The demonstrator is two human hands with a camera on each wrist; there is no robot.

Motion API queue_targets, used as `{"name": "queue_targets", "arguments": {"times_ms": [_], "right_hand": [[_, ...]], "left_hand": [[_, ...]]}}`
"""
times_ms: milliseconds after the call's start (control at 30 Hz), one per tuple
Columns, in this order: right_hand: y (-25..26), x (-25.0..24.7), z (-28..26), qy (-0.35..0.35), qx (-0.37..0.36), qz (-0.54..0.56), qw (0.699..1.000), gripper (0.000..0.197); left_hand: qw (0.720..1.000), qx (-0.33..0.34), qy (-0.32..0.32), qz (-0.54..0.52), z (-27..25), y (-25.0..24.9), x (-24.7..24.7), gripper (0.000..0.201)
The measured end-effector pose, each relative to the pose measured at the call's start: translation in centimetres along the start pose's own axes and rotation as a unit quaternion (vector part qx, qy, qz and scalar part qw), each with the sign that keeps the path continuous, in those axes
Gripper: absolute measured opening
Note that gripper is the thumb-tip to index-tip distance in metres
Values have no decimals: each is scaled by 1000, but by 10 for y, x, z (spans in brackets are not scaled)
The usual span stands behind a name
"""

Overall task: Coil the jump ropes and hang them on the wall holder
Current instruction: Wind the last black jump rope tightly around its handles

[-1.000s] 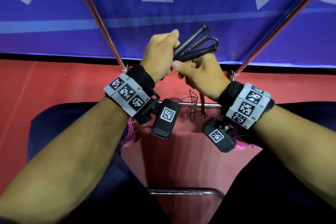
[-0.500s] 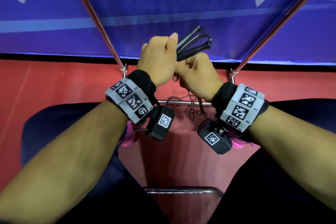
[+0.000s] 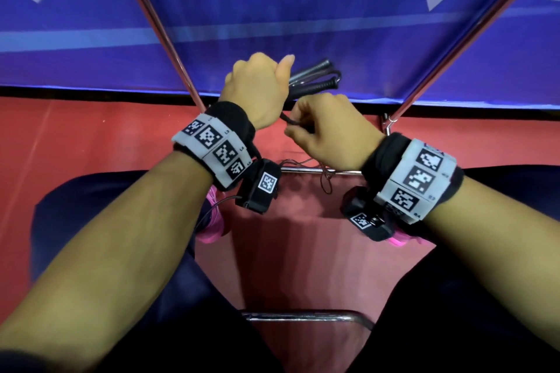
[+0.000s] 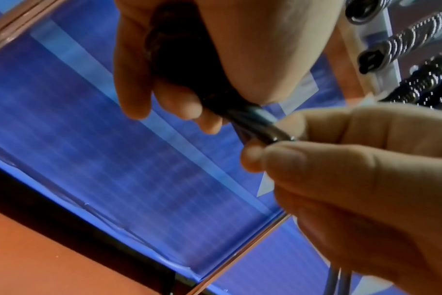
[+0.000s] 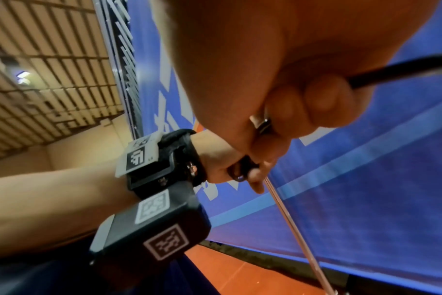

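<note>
The left hand [image 3: 257,91] is closed in a fist round the black handles [image 3: 315,82], whose ends stick out past its thumb toward the blue banner [image 3: 303,24] beyond. Just beside the heel of that fist, the right hand [image 3: 330,130] is curled as well, with thumb and fingers pinching the dark cord [image 3: 287,119] where it comes out of the left fist. The two hands are close, almost touching. Below the right hand, thin loops of cord hang slack and cross a metal bar [image 3: 303,170] that runs under both wrists. A slanted pole [image 3: 157,24] rises just behind the left wrist, and another rises off to the right of the right hand. The red floor [image 3: 91,145] lies beneath the arms.
</note>
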State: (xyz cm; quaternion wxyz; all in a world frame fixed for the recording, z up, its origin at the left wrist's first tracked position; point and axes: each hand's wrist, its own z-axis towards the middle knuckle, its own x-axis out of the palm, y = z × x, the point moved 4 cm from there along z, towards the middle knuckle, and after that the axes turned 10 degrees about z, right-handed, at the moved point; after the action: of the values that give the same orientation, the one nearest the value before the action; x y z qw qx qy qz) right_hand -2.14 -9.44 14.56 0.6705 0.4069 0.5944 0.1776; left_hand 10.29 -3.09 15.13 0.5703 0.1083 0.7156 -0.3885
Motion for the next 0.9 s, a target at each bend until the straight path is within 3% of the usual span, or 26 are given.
{"name": "queue_targets", "arguments": {"times_ms": [100, 200, 300, 367, 433, 500, 600, 733, 800, 900], "right_hand": [[2, -3, -3, 40, -68, -71, 994, 6], [2, -15, -3, 76, -88, -118, 986, 11], [-3, -35, 0, 64, -50, -118, 990, 29], [-7, -48, -1, 45, -10, -120, 992, 44], [-12, -58, -1, 24, 8, -58, 998, 46], [-17, -63, -1, 16, 20, 78, 997, 39], [-21, -64, -2, 40, 29, 231, 972, 32], [-27, -61, -2, 56, 41, 329, 942, 21], [-28, -55, 0, 52, 51, 389, 918, 20], [-31, -39, 6, 17, 63, 470, 880, 21]], "left_hand": [[997, 4, 48, 61, -4, 1, 10, 52], [990, 33, 101, 91, -7, -3, 18, 47], [977, 85, 184, 69, -19, -16, 21, 36], [967, 125, 219, 45, -29, -24, 22, 42], [963, 171, 203, 36, -32, -27, 20, 51], [968, 196, 158, 7, -30, -25, 15, 64], [962, 220, 155, -40, -38, -29, 8, 75], [949, 251, 158, -105, -50, -37, 4, 77], [948, 249, 134, -147, -51, -37, 0, 77], [948, 194, 105, -230, -50, -32, -5, 68]]}}
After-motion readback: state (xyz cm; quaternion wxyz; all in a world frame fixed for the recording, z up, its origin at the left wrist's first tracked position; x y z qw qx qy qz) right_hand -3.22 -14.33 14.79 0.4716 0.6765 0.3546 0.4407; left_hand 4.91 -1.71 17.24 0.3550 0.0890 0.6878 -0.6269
